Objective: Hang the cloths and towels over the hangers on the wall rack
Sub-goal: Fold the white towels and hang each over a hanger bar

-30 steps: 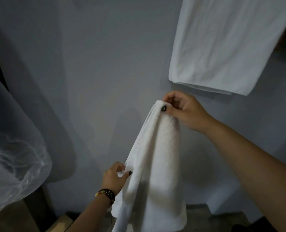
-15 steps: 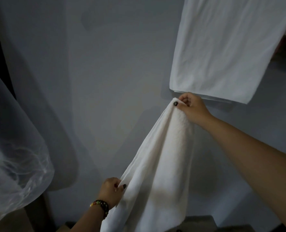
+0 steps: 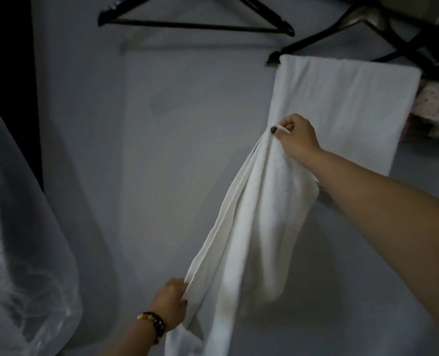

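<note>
White towel [image 3: 254, 227] between both hands

- The right hand [image 3: 296, 136] is raised high, well above the left; its fingers [image 3: 287, 123] are curled and its thumb, dark-nailed, pinches a corner of the white towel [image 3: 262, 227].
- The right forearm is bare and runs from the lower right edge up and leftward to the wrist.
- The left hand [image 3: 170, 299] sits low, back toward the camera, gripping the towel's gathered edge.
- The left wrist wears a beaded bracelet [image 3: 152, 322]; its forearm rises from the bottom edge.
</note>
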A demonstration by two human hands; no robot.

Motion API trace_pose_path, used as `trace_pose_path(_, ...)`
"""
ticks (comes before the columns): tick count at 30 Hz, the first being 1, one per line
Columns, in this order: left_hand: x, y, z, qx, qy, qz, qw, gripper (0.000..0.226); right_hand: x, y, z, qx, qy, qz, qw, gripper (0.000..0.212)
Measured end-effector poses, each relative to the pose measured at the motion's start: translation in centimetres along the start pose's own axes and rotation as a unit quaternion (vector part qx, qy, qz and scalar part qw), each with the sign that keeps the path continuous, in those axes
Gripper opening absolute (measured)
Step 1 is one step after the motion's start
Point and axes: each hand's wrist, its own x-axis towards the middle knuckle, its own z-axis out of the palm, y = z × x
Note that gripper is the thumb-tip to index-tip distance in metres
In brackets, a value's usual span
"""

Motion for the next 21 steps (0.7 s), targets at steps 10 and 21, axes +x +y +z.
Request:
trace_pose_path(10,2.5,1.9,-4.3,-0.142,0.083,-0.023,0.986,0.040,5.5,-3.5,-3.4,-0.046,0.073,-0.006,0.996,0.018)
trace_pose_path(21,2.4,-0.6,-9.1,-0.187,0.135,-0.081,0.970,0.042,5.9,-3.5,-3.6,-0.074,0.063,-0.021,0.995,0.025)
